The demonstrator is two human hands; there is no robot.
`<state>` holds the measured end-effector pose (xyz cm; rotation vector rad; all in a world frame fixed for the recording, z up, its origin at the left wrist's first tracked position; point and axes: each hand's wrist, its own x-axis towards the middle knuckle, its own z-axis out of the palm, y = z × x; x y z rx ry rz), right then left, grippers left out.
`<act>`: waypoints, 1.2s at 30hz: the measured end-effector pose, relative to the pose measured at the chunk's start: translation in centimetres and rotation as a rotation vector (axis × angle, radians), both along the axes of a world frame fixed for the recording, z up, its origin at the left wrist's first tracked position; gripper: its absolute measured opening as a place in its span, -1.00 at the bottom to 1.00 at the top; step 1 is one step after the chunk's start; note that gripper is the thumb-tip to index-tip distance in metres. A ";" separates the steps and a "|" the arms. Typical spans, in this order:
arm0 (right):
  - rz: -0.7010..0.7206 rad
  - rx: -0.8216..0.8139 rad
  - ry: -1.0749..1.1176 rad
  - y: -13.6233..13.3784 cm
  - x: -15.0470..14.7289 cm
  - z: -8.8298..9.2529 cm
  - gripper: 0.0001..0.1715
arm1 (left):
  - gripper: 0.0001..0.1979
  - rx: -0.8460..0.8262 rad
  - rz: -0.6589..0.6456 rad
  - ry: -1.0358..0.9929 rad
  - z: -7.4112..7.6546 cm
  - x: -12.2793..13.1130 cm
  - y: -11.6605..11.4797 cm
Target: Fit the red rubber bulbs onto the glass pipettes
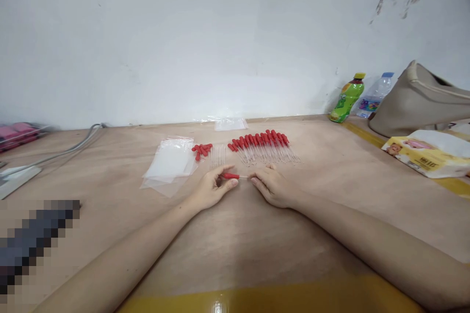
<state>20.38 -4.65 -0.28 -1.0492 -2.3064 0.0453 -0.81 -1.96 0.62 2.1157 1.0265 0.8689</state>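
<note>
Between my hands lies a dropper with a red rubber bulb and a thin clear tube. My left hand pinches the bulb end, while the fingertips of my right hand close on the tube's other end. Just beyond my right hand is a row of droppers with red bulbs, their clear tubes pointing toward me. Past my left hand sit a small heap of loose red bulbs and several bare clear tubes.
Clear plastic bags are stacked left of the bulbs, with another bag by the wall. At right are a green bottle, a water bottle, a beige bag and a tissue pack. A grey cable runs at left.
</note>
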 end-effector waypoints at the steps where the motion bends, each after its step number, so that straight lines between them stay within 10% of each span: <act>1: -0.032 0.018 0.034 0.2 0.1 0.0 -0.80 | -0.51 0.021 0.022 0.025 0.0 0.0 0.0; 12: -0.525 0.112 0.288 2.4 1.2 -0.1 -0.69 | -0.57 0.353 -0.229 0.455 -0.2 -0.2 0.2; 36: -0.870 -0.171 -0.032 9.1 -5.1 1.4 -0.64 | -0.60 0.400 -0.217 0.352 -0.6 -0.2 0.3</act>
